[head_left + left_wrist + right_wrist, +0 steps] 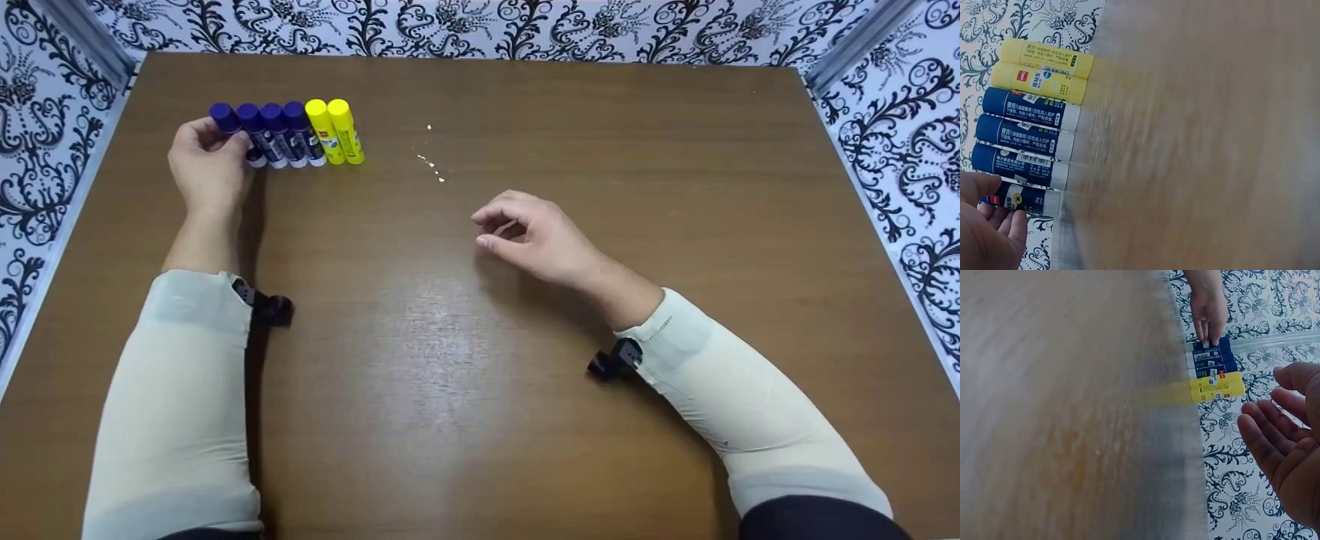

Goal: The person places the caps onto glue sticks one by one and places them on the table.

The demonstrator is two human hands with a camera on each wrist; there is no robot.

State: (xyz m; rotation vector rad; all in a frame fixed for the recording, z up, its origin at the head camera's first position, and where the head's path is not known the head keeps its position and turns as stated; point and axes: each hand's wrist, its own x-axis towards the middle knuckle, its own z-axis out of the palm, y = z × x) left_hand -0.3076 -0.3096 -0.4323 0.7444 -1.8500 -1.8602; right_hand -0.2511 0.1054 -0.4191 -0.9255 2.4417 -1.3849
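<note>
Several dark blue glue sticks (pixel 272 127) and two yellow glue sticks (pixel 341 127) stand upright side by side in a row at the back left of the table. My left hand (pixel 208 169) is at the row's left end, pinching the outermost blue glue stick (pixel 1030 199) between thumb and fingers. That stick lines up with its neighbours, white base down. Away from the row, over the middle of the table, my right hand (pixel 536 232) holds nothing; its fingers are loosely bent, with a gap to the thumb.
The brown wooden table (pixel 450 375) has small white crumbs (pixel 431 163) scattered right of the yellow sticks. Black-and-white patterned covering (pixel 465 30) surrounds the table's back and sides. A small black camera (pixel 274 309) sits on the left wrist.
</note>
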